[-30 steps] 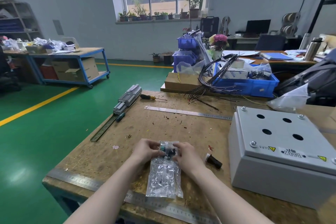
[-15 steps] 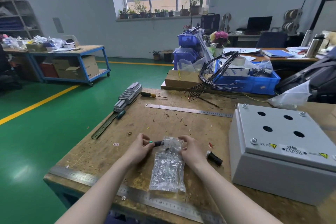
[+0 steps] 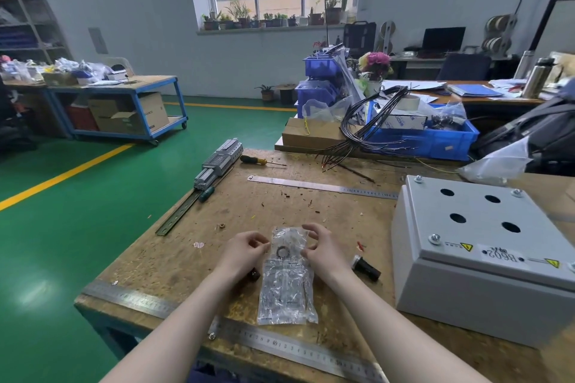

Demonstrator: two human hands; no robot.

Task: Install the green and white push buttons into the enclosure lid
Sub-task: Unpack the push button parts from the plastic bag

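Enclosure lid (image 3: 485,221): showing plain light grey, with yellow triangular warning labels (image 3: 466,247).
Plastic bag (image 3: 287,277): appearing clear, with dark print.
Push button (image 3: 365,266): lying black, with a pale end.
Workbench (image 3: 174,258): showing mottled brown chipboard.
Steel rule (image 3: 311,348): reading silver, with black graduations.
Floor (image 3: 62,227): running green, with a yellow stripe.
Crate (image 3: 435,140): showing blue.
Cables (image 3: 367,127): showing black.
Screwdriver (image 3: 253,160): showing a black and yellow handle.

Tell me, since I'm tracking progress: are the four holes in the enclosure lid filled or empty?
Empty. All four round holes in the grey enclosure lid show dark and open, with no button seated in any of them.
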